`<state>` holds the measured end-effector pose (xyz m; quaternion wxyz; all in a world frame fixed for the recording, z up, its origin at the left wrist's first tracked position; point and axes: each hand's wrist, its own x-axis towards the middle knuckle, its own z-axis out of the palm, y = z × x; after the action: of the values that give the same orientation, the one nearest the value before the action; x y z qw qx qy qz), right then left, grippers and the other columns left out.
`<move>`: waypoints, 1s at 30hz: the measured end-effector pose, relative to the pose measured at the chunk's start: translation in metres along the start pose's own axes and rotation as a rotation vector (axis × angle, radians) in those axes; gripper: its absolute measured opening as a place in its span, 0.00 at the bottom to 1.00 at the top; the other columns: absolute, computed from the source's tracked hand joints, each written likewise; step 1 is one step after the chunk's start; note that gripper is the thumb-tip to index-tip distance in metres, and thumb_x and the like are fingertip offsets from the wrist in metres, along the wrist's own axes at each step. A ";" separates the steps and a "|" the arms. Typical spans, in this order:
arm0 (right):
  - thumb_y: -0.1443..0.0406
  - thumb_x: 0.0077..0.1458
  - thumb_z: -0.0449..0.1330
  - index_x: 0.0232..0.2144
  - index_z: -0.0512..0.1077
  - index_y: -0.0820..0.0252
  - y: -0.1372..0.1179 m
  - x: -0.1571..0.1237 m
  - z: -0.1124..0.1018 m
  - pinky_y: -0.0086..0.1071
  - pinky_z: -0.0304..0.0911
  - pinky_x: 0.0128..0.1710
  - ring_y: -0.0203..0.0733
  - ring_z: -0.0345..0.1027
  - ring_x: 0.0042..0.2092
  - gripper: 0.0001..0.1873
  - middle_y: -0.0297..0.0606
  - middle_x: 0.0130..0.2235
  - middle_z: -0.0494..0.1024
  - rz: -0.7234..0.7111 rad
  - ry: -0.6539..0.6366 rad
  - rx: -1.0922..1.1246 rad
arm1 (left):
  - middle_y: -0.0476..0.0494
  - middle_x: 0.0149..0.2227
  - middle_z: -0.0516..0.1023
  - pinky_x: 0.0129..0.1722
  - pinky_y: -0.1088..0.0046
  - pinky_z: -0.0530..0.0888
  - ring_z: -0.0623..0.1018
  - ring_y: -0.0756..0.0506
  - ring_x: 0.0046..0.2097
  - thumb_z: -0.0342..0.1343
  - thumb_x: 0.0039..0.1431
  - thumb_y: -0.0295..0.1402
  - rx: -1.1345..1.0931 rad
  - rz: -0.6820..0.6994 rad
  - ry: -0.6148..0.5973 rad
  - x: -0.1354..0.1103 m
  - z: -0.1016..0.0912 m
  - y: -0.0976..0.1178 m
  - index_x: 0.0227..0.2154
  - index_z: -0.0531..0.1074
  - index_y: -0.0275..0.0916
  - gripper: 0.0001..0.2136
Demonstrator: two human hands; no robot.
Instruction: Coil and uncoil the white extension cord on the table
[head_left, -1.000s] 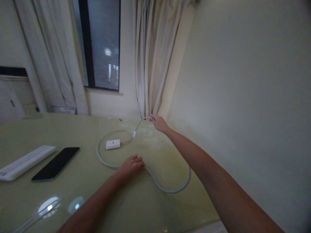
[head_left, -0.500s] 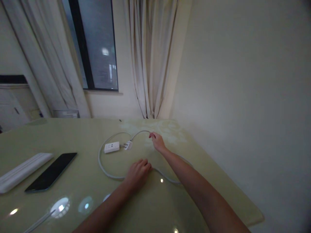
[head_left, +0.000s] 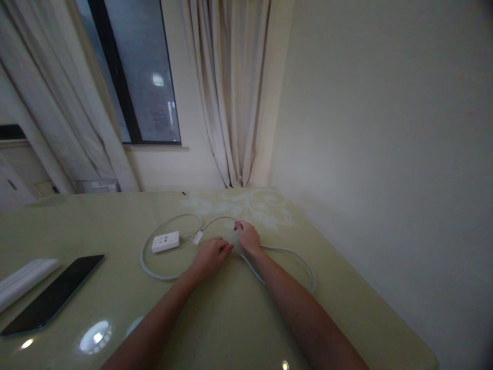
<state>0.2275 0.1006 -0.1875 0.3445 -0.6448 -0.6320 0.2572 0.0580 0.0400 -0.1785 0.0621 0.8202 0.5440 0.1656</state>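
A white power strip (head_left: 165,241) lies on the pale green table (head_left: 231,318), its grey-white cable (head_left: 146,264) looping round in front of it and out to the right. The cable's plug (head_left: 197,237) rests just right of the strip. My left hand (head_left: 211,254) lies on the cable with its fingers curled over it. My right hand (head_left: 247,238) is closed in a pinch on the cable near the plug end. The two hands are almost touching.
A black phone (head_left: 50,300) lies face up at the left, with a white flat object (head_left: 23,277) beside it. Curtains (head_left: 234,92) and a dark window (head_left: 131,77) stand behind the table. A plain wall runs along the table's right edge.
My right hand has drawn the cable end back from the far table edge toward me. It now sits beside my left hand. The plug slid closer to the strip.
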 end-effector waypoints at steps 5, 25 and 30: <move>0.56 0.71 0.48 0.32 0.75 0.54 0.003 0.006 0.001 0.34 0.57 0.35 0.46 0.72 0.38 0.21 0.39 0.34 0.80 0.035 0.037 0.046 | 0.31 0.47 0.82 0.48 0.59 0.71 0.80 0.34 0.51 0.52 0.68 0.33 0.149 -0.253 0.093 -0.003 -0.030 -0.063 0.44 0.82 0.37 0.13; 0.60 0.64 0.65 0.31 0.76 0.59 -0.105 -0.054 -0.149 0.30 0.49 0.32 0.34 0.61 0.28 0.11 0.29 0.25 0.71 -0.601 -0.078 -0.048 | 0.58 0.18 0.59 0.16 0.82 0.56 0.58 0.54 0.18 0.57 0.69 0.41 -1.134 -0.177 0.447 -0.017 -0.138 0.007 0.30 0.72 0.39 0.14; 0.55 0.65 0.61 0.35 0.78 0.62 -0.076 -0.027 -0.173 0.30 0.50 0.27 0.33 0.55 0.23 0.16 0.26 0.21 0.64 -0.400 -0.067 0.288 | 0.60 0.15 0.53 0.12 0.83 0.49 0.50 0.57 0.14 0.42 0.74 0.22 -1.811 -0.515 0.663 -0.031 -0.186 -0.034 0.27 0.65 0.39 0.17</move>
<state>0.3098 0.0508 -0.0222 0.4555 -0.4421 -0.7152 0.2925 -0.0456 0.0111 -0.0201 0.5430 0.2330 0.3639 0.7200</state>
